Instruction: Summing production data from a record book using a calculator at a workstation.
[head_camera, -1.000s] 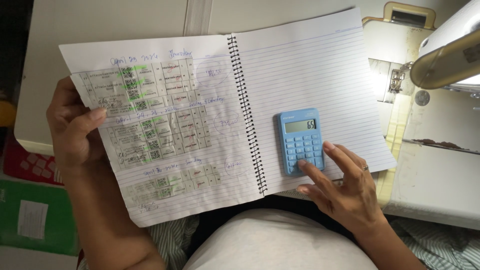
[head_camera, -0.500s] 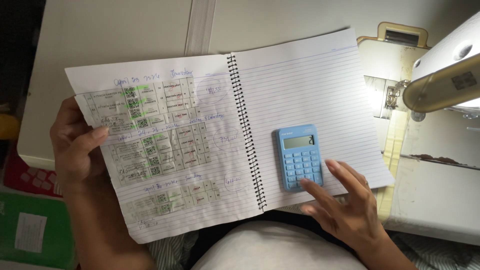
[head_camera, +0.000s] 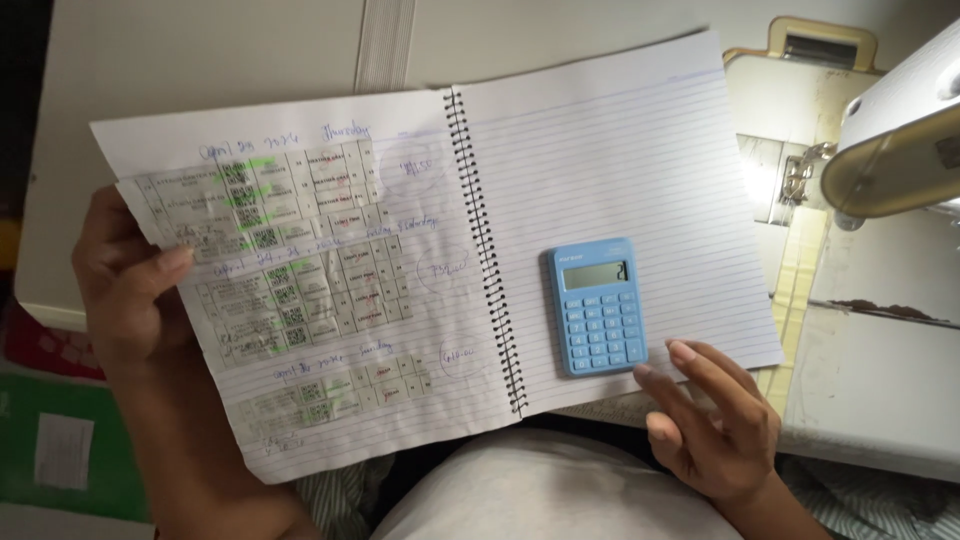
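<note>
Since the earlier frames the right hand (head_camera: 715, 420) has drawn back from the keys of the blue calculator (head_camera: 598, 306); its fingertips now sit just off the calculator's corner at about five o'clock, fingers loosely spread and grasping nothing. The view has also shifted a little, so the spiral notebook (head_camera: 620, 160) lies lower in the picture.

The left hand (head_camera: 125, 285) is closed on the notebook's outer edge at nine o'clock, thumb over the page and fingers underneath. That grip seems meant to keep the open book propped level across the lap and against the pale counter (head_camera: 200, 50) at twelve o'clock. The calculator rests flat on the blank lined right page, just right of the wire binding (head_camera: 485, 250), so the page serves as its support and the right hand can reach it easily.

The calculator is a small upright rectangle, light blue, with a grey display at the top showing a digit and rows of matching blue keys below. The left page carries pasted strips of printed labels (head_camera: 290, 250) with green highlighter marks and blue handwriting. A sewing machine (head_camera: 890, 160) with its lamp lit stands at two o'clock.
</note>
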